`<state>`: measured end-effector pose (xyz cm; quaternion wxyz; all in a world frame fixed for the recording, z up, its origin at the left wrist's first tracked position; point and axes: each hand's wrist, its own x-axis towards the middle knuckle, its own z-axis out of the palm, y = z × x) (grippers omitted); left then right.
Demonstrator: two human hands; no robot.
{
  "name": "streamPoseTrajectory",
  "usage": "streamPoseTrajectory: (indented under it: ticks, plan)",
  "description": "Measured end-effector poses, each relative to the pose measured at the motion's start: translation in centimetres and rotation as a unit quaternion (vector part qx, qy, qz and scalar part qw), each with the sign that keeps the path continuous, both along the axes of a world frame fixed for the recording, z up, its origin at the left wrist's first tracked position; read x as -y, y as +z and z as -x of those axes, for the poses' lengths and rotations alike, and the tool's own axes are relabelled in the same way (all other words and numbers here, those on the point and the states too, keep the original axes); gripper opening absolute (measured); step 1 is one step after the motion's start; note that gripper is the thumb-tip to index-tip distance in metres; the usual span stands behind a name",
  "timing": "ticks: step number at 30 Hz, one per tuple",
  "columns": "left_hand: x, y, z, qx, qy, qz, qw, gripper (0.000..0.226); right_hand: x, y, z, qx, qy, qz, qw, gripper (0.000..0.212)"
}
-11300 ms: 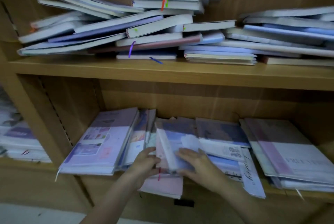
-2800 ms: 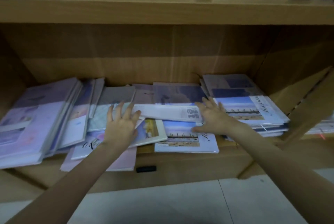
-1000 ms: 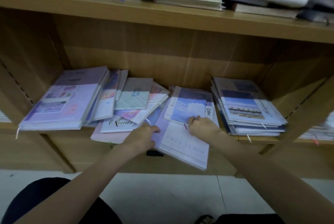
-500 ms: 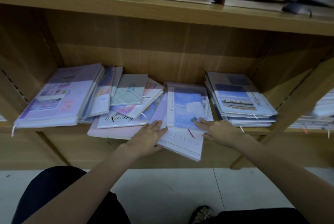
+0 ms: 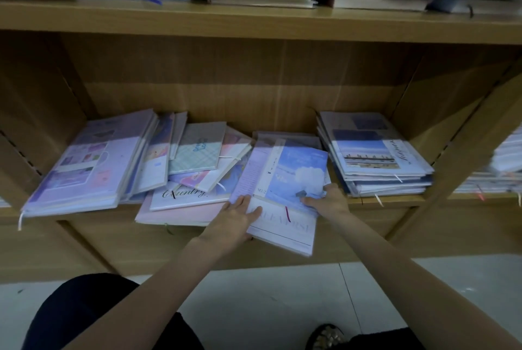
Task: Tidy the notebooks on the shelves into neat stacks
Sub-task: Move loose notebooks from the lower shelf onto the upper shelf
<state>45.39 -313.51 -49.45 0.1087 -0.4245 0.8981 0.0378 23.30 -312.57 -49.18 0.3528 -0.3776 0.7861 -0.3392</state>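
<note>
A dim wooden bookcase [image 5: 254, 25] stands on a pale tiled floor [image 5: 268, 301].
</note>
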Motion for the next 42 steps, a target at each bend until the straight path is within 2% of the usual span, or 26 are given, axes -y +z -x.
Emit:
streamPoseTrajectory:
  ticks: [2, 6, 8, 10, 12, 13, 14, 16, 18, 20, 22, 24, 28, 31, 32, 33, 34, 36, 37, 38, 42]
  plan:
    - [-0.3, -0.1, 0.3, 0.020, 0.008, 0.004, 1.000, 0.061, 0.5, -0.2, 0.0, 0.020, -0.009, -0.015, 1.000, 0.057]
    - [-0.6, 0.4, 0.2, 0.040, -0.005, 0.023, 0.999, 0.058, 0.7, 0.4, 0.0, 0.083, -0.015, -0.007, 0.996, 0.040]
    - [-0.5, 0.8, 0.0, 0.055, -0.009, 0.023, 0.998, 0.057, 0.5, 0.9, 0.0, 0.097, -0.019, -0.011, 0.995, 0.040]
    - [-0.4, 1.1, 0.0, 0.076, -0.011, 0.022, 0.997, 0.057, 0.6, 1.3, 0.1, 0.085, -0.018, 0.000, 0.996, 0.041]
    - [-0.7, 1.1, -0.1, 0.101, -0.015, 0.016, 0.995, 0.057, 0.4, 2.2, 0.1, 0.061, -0.011, 0.016, 0.998, 0.028]
    - [-0.6, 0.7, -0.2, 0.082, -0.029, 0.045, 0.995, 0.057, 0.3, 2.8, 0.2, 0.042, -0.001, 0.022, 0.999, 0.015]
    - [-0.4, 0.5, -0.1, 0.055, -0.050, 0.092, 0.993, 0.053, 0.2, 3.3, 0.4, 0.029, 0.009, 0.026, 0.999, 0.014]
    - [-0.5, 1.0, 0.4, 0.055, -0.086, 0.138, 0.985, 0.044, -0.1, 4.5, 1.2, 0.035, 0.018, 0.034, 0.999, 0.028]
    - [0.1, 0.8, 1.4, 0.056, -0.103, 0.157, 0.981, 0.060, -0.8, 5.7, 2.6, 0.066, 0.020, 0.036, 0.997, 0.026]
    - [0.5, 1.0, 3.0, 0.110, -0.079, 0.123, 0.983, 0.071, -1.7, 6.9, 4.8, 0.090, 0.024, 0.052, 0.994, 0.018]
    - [1.0, 1.1, 4.9, 0.084, -0.080, 0.178, 0.977, 0.077, -2.7, 7.8, 7.6, 0.074, 0.046, 0.073, 0.993, 0.022]
    - [1.2, 1.5, 7.0, 0.066, -0.081, 0.222, 0.969, 0.071, -3.5, 8.4, 10.1, 0.056, 0.049, 0.088, 0.993, 0.021]
    - [3.7, 2.4, 10.8, 0.082, 0.000, 0.143, 0.986, 0.051, -4.2, 8.1, 12.3, 0.059, 0.034, 0.100, 0.993, 0.021]
    - [5.3, 3.6, 12.0, -0.018, 0.059, 0.022, 0.998, 0.037, -4.2, 8.1, 11.9, 0.082, 0.019, 0.106, 0.991, 0.018]
    - [5.1, 3.9, 11.7, -0.086, 0.089, -0.028, 0.992, 0.040, -4.3, 8.1, 11.9, 0.094, 0.011, 0.113, 0.989, 0.017]
    - [4.7, 4.4, 11.4, -0.182, 0.132, -0.090, 0.970, 0.043, -4.4, 8.2, 11.8, 0.107, 0.003, 0.126, 0.986, 0.017]
    - [4.2, 5.0, 11.1, -0.298, 0.184, -0.170, 0.921, 0.045, -4.4, 8.3, 11.7, 0.125, -0.002, 0.141, 0.982, 0.017]
    - [2.0, 6.8, 10.4, -0.497, 0.247, -0.350, 0.755, 0.040, -4.9, 8.4, 11.1, 0.164, 0.006, 0.169, 0.972, 0.019]
    - [0.9, 7.6, 10.1, -0.544, 0.250, -0.394, 0.698, 0.037, -5.3, 8.5, 10.6, 0.180, 0.019, 0.180, 0.967, 0.021]
    - [0.0, 8.1, 9.6, -0.567, 0.236, -0.393, 0.684, 0.034, -5.7, 8.7, 10.1, 0.192, 0.034, 0.188, 0.962, 0.022]
    - [-2.1, 9.5, 7.2, -0.558, 0.129, -0.161, 0.804, 0.023, -7.2, 9.7, 8.4, 0.234, 0.091, 0.216, 0.944, 0.020]
